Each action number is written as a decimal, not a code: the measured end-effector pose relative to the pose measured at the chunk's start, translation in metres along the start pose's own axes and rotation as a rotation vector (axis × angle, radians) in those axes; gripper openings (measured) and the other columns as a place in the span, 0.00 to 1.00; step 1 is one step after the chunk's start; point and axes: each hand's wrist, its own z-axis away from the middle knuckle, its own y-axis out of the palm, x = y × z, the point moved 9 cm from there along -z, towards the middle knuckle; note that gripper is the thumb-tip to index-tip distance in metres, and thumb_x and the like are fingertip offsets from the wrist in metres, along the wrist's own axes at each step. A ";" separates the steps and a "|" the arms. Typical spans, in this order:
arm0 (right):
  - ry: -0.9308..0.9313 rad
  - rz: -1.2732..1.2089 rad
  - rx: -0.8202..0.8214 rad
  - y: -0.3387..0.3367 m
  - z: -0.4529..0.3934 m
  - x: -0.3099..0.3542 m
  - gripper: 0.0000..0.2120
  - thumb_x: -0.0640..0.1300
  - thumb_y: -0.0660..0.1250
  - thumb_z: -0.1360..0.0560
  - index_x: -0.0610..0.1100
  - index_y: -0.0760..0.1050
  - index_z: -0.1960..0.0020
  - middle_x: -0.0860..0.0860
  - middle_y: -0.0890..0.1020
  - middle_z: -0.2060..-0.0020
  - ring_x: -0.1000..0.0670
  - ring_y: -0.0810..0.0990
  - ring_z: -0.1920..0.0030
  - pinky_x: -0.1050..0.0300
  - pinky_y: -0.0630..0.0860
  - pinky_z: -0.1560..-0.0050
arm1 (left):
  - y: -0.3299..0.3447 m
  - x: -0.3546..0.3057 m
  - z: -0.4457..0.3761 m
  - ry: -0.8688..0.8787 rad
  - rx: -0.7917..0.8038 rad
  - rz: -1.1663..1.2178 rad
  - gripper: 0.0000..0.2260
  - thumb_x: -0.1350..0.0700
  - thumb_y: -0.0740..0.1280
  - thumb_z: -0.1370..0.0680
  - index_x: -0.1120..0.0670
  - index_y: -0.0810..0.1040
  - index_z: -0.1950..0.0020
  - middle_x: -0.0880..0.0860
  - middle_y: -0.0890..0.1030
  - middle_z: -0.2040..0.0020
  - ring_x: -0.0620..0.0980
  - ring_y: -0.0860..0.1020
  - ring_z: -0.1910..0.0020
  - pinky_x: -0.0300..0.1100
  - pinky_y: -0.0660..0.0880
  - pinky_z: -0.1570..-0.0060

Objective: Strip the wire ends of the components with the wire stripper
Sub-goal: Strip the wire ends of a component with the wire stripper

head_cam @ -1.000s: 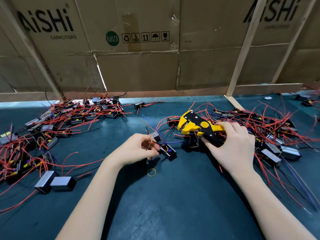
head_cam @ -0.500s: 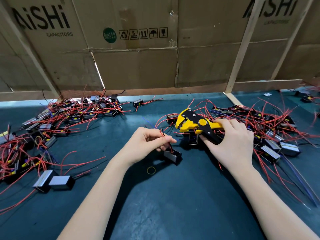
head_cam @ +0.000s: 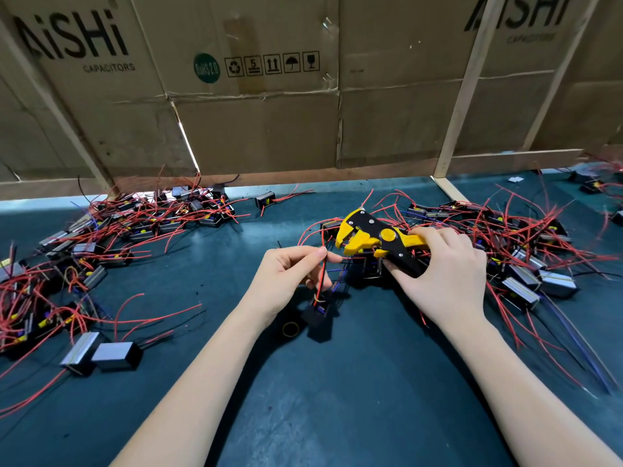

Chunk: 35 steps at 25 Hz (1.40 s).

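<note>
Cardboard walls (head_cam: pixel 256 129) back my mat (head_cam: pixel 337 399), where heaps of components (head_cam: pixel 526 264) wait both sides; which are already stripped I cannot tell. My right hand (head_cam: pixel 445 274) grips the stripper (head_cam: pixel 374 241), jaws apart. My left hand (head_cam: pixel 290 274) pinches a red wire (head_cam: pixel 322 274) just beside those jaws, its component (head_cam: pixel 317 315) dangling below.

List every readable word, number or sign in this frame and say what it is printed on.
"AiSHi" over "CAPACITORS": left cardboard box.
"RoHS 2.0": green round mark on the same box.
"5": stacking symbol, one of a row of handling signs (recycle, arrows up, umbrella, glass).
"AiSHi", cut off at the top: right cardboard box; the small line below it is too blurred to read.
Wire stripper, components: no readable text.
</note>
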 end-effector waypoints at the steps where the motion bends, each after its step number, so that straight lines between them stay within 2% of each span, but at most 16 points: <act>1: -0.002 0.001 0.003 0.001 0.000 0.000 0.25 0.59 0.76 0.35 0.47 0.79 0.43 0.47 0.80 0.50 0.41 0.75 0.46 0.47 0.67 0.47 | 0.001 0.000 0.000 0.000 0.018 -0.023 0.12 0.57 0.62 0.18 0.57 0.84 0.53 0.53 0.79 0.71 0.47 0.76 0.69 0.35 0.74 0.63; 5: -0.018 0.013 0.011 0.004 -0.001 0.003 0.26 0.59 0.77 0.36 0.47 0.79 0.43 0.48 0.80 0.50 0.41 0.76 0.46 0.47 0.67 0.46 | 0.011 0.005 0.001 -0.042 0.120 -0.020 0.09 0.60 0.58 0.16 0.59 0.78 0.49 0.54 0.75 0.73 0.51 0.77 0.71 0.40 0.72 0.65; 7: -0.027 0.017 0.003 0.004 0.000 0.003 0.26 0.58 0.77 0.36 0.47 0.79 0.43 0.47 0.80 0.50 0.41 0.76 0.46 0.46 0.67 0.47 | 0.017 0.009 0.002 -0.083 0.159 -0.003 0.09 0.60 0.57 0.16 0.58 0.76 0.51 0.53 0.77 0.73 0.52 0.77 0.73 0.39 0.71 0.67; 11: -0.035 0.018 -0.012 0.003 0.001 0.004 0.26 0.58 0.77 0.36 0.47 0.79 0.43 0.48 0.80 0.51 0.41 0.76 0.47 0.47 0.67 0.47 | 0.014 0.011 0.001 -0.112 0.127 -0.025 0.11 0.61 0.57 0.16 0.58 0.76 0.54 0.52 0.79 0.68 0.51 0.78 0.73 0.37 0.72 0.68; 15: -0.030 0.022 -0.009 0.004 0.001 0.003 0.26 0.58 0.77 0.36 0.47 0.79 0.43 0.48 0.80 0.51 0.41 0.76 0.47 0.48 0.66 0.47 | 0.007 0.011 -0.001 -0.094 0.033 -0.032 0.12 0.61 0.59 0.17 0.58 0.78 0.57 0.49 0.72 0.70 0.47 0.68 0.76 0.34 0.65 0.72; 18: -0.024 0.033 -0.025 0.002 0.001 0.003 0.26 0.58 0.77 0.36 0.47 0.79 0.43 0.48 0.80 0.51 0.41 0.76 0.47 0.48 0.66 0.48 | 0.005 0.006 -0.001 -0.050 0.015 -0.069 0.12 0.58 0.63 0.18 0.55 0.80 0.60 0.52 0.66 0.72 0.48 0.60 0.75 0.37 0.59 0.73; 21: -0.067 0.069 -0.069 -0.002 0.001 0.009 0.27 0.58 0.77 0.36 0.47 0.78 0.42 0.47 0.80 0.52 0.41 0.76 0.49 0.47 0.67 0.49 | 0.007 0.006 -0.001 -0.052 0.039 -0.171 0.18 0.51 0.60 0.16 0.52 0.81 0.62 0.48 0.62 0.76 0.47 0.58 0.76 0.39 0.60 0.72; 23: -0.094 0.093 -0.070 -0.002 0.002 0.015 0.30 0.58 0.77 0.36 0.47 0.77 0.39 0.47 0.80 0.53 0.40 0.76 0.50 0.47 0.68 0.51 | 0.010 0.009 -0.002 -0.069 0.039 -0.116 0.17 0.51 0.59 0.16 0.52 0.78 0.62 0.47 0.63 0.76 0.46 0.58 0.77 0.36 0.60 0.75; 26: -0.094 0.104 -0.043 0.001 0.003 0.018 0.33 0.58 0.77 0.37 0.47 0.75 0.36 0.47 0.80 0.53 0.40 0.76 0.50 0.46 0.68 0.51 | 0.012 0.009 -0.001 -0.061 0.050 -0.071 0.08 0.55 0.64 0.18 0.54 0.73 0.58 0.47 0.65 0.76 0.46 0.61 0.78 0.35 0.60 0.77; 28: -0.089 0.098 -0.032 0.002 0.003 0.017 0.34 0.58 0.77 0.37 0.47 0.75 0.35 0.47 0.80 0.52 0.40 0.76 0.49 0.46 0.68 0.51 | 0.011 0.007 0.000 -0.037 0.071 -0.117 0.08 0.55 0.69 0.21 0.53 0.74 0.58 0.49 0.69 0.75 0.48 0.65 0.77 0.35 0.65 0.74; 31: -0.041 0.064 -0.032 0.002 0.002 0.011 0.35 0.60 0.76 0.36 0.46 0.74 0.34 0.46 0.80 0.49 0.40 0.76 0.46 0.46 0.68 0.48 | 0.006 -0.001 0.000 -0.012 0.053 -0.171 0.08 0.52 0.70 0.24 0.52 0.76 0.59 0.48 0.75 0.72 0.48 0.70 0.71 0.34 0.68 0.67; 33: 0.022 0.002 -0.063 -0.004 -0.001 0.006 0.31 0.62 0.74 0.33 0.44 0.76 0.37 0.46 0.80 0.48 0.40 0.76 0.45 0.46 0.67 0.47 | -0.006 -0.005 -0.001 -0.036 -0.004 -0.124 0.07 0.52 0.71 0.23 0.53 0.78 0.57 0.48 0.78 0.71 0.44 0.69 0.73 0.30 0.66 0.70; 35: 0.081 -0.133 -0.101 -0.010 -0.003 0.001 0.28 0.63 0.71 0.30 0.42 0.76 0.43 0.46 0.80 0.51 0.41 0.77 0.47 0.47 0.67 0.47 | -0.015 -0.003 0.000 -0.115 0.012 -0.053 0.05 0.51 0.72 0.25 0.52 0.79 0.56 0.51 0.79 0.70 0.44 0.66 0.77 0.30 0.63 0.76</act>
